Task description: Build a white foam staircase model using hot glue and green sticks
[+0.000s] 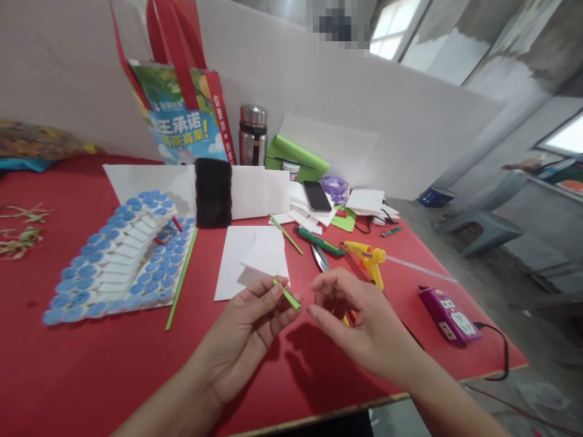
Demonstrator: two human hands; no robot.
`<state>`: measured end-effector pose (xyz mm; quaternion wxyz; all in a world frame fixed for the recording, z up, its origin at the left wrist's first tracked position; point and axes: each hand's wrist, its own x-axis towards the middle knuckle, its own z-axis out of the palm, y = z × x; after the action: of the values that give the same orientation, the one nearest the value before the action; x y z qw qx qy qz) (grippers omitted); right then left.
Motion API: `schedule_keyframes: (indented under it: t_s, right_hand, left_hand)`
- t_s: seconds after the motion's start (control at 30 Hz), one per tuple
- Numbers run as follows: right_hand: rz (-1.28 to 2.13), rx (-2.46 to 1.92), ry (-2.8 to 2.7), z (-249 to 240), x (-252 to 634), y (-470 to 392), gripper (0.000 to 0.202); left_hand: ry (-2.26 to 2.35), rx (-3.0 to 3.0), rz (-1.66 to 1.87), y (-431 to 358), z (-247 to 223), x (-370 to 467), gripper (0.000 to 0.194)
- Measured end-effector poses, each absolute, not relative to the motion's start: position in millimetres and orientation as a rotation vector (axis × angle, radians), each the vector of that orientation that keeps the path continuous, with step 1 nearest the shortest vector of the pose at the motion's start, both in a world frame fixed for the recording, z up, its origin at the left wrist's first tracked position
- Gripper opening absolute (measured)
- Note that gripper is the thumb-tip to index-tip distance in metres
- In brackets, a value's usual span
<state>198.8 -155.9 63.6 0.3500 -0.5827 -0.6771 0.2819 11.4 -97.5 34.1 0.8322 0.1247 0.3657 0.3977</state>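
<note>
Here's the room: grey concrete floor [403, 227], a window [394, 27] bright up high, a grey stool [485, 221] off to the right. Up close comes the red table [91, 376], smooth, flat and slightly shiny, with a pale panel [319, 79] along its back. Next in size, a printed bag [186, 130] stands by that panel, and a model of blue discs [77, 297] lies left of the white paper [228, 273]. Over on the right, the yellow glue gun [374, 261] sits near the purple power block [450, 315].

Now the hands! The right hand [364, 321] is open, fingers curled around nothing I can see, just beside the left. The left hand [246, 328] pinches a short green strip [291, 297] between thumb and fingers, above the table's near side. It looks very light, slim and fairly stiff, though a hard squeeze could crease it; so small, it could slip or twist. Best hold: a gentle pinch near one end, leaving the other exposed.
</note>
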Motion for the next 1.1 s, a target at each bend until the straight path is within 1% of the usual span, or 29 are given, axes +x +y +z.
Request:
schedule_keyframes:
  t_s: [0.07, 0.17, 0.27, 0.37, 0.47, 0.53, 0.6, 0.7, 0.77, 0.83, 0.93, 1.1]
  right_hand:
    - [0.849, -1.477, -1.756, 66, 191, -154, 0.009]
    - [0.957, -1.515, -1.786, 62, 180, -144, 0.018]
    - [0.884, -1.524, -1.899, 49, 172, -132, 0.022]
    - [0.752, -1.484, -2.049, 36, 165, -123, 0.02]
    - [0.648, -1.45, -2.125, 29, 164, -116, 0.021]
    - [0.666, -1.423, -2.115, 29, 167, -111, 0.024]
    - [0.752, -1.404, -2.03, 32, 172, -105, 0.022]
    - [0.959, -1.331, -1.801, 34, 180, -99, 0.015]
    - [1.08, -1.257, -1.653, 31, 182, -98, 0.012]
    - [1.131, -1.201, -1.595, 26, 181, -99, 0.01]
    - [1.065, -1.174, -1.67, 18, 176, -102, 0.009]
    - [0.905, -1.143, -1.745, 13, 180, -97, 0.009]
  left_hand:
    - [0.811, 0.289, 0.875, -99, 29, 6, 0.014]
    - [0.859, 0.435, 0.97, -101, 18, -4, 0.03]
    - [0.91, 0.562, 1.037, -102, 7, -12, 0.038]
    - [0.952, 0.606, 1.052, -101, 2, -14, 0.039]
    - [0.982, 0.642, 1.076, -99, 0, -12, 0.039]
    - [1.011, 0.691, 1.114, -97, -1, -12, 0.038]
    - [1.055, 0.765, 1.125, -96, -2, -13, 0.035]
    - [1.137, 0.966, 1.095, -95, -2, -18, 0.026]
    - [1.161, 1.214, 1.063, -95, -1, -21, 0.016]
    - [1.141, 1.496, 1.025, -96, 1, -23, 0.008]
    - [1.118, 1.744, 1.023, -96, 2, -22, 0.01]
    - [1.163, 1.764, 1.096, -90, -5, -20, 0.008]
